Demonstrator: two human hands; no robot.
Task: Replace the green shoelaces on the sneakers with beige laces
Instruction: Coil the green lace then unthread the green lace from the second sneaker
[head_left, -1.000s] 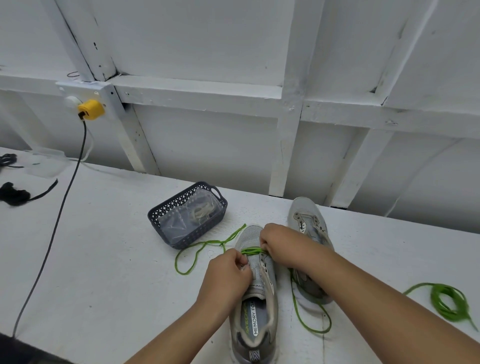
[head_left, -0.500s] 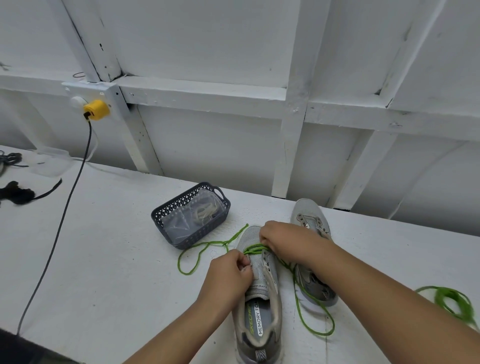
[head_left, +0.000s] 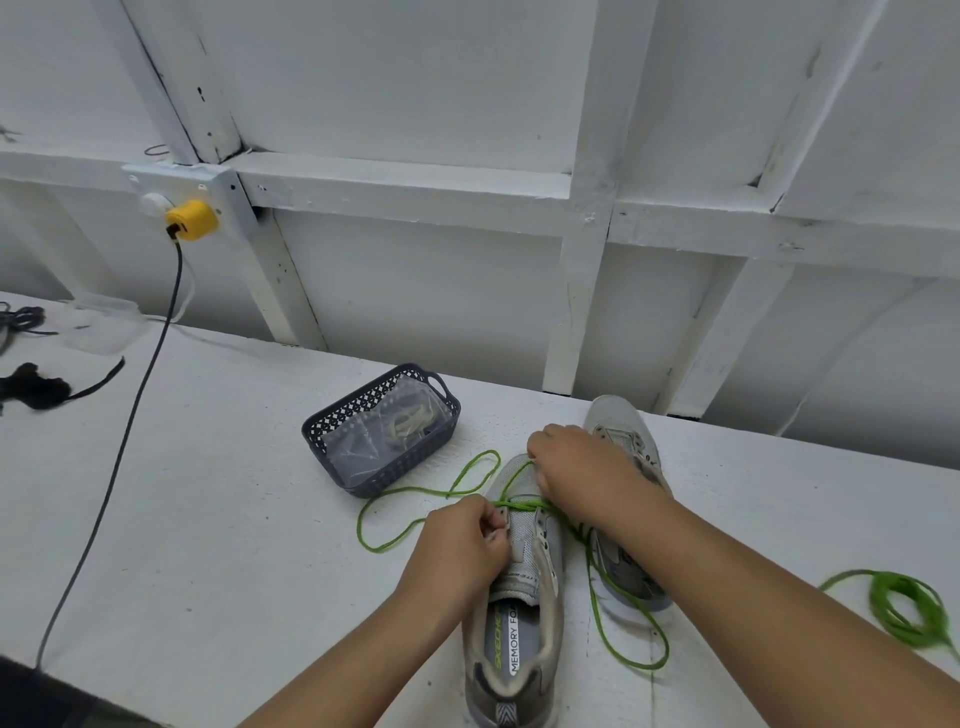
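Insole print in near sneaker (head_left: 519, 587): "SKECHERS" in green, partly legible, and "MEMORY FOA…", cut off by the collar. Near sneaker at 6 o'clock on white table (head_left: 218, 519), toe pointing to 12 o'clock; second sneaker (head_left: 623, 566) just beside it at 3 o'clock, set farther back and mostly hidden under the right forearm. Left hand (head_left: 462, 551) curled, pinching the left eyelet flap of the near sneaker. Right hand (head_left: 587, 478) curled over the toe end, pinching green lace (head_left: 410, 525) where it crosses the lowest eyelets. Loose lace ends looped on the table at 9 o'clock of the shoe and at 4 o'clock beside the second sneaker. Separate coiled green lace (head_left: 904, 608) at 3 o'clock, well apart. Dark perforated basket (head_left: 363, 415) at 11 o'clock of the near sneaker, holding a clear bag with beige laces (head_left: 410, 423). Black cable (head_left: 119, 452) running from yellow plug (head_left: 191, 220) at 10 o'clock down across the table. Dark strap-like items at far 9 o'clock, unclear. Backdrop of white-painted boards and framing.
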